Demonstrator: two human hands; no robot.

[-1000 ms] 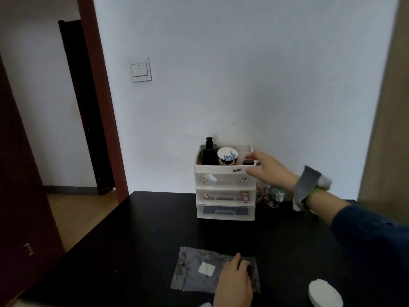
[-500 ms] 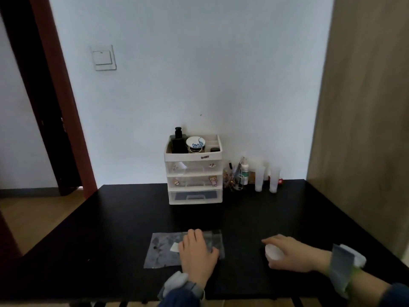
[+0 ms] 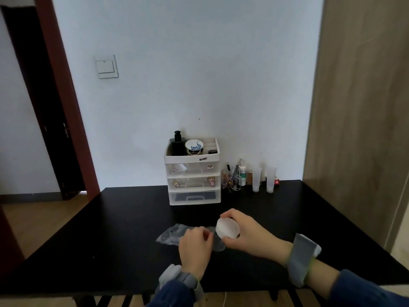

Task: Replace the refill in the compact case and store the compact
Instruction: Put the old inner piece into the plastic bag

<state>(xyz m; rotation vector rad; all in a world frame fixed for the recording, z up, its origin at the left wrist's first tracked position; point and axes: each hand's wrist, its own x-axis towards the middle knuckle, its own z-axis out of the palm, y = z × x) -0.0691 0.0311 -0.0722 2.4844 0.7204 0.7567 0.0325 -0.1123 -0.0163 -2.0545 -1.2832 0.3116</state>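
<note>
Two bare hands work above a black matte table (image 3: 110, 229). Right hand (image 3: 247, 235): fingers wrapped around a round white plastic compact (image 3: 228, 228), held tilted just over the tabletop. Left hand (image 3: 194, 244): fingers curled onto a crumpled clear plastic bag (image 3: 170, 237) lying on the table, touching the compact's lower edge. Grey bands on both wrists. One white three-drawer plastic organiser (image 3: 192, 180) stands at the wall, well apart, its top tray holding a round blue-patterned compact (image 3: 194, 145) and a black bottle (image 3: 177, 142).
</note>
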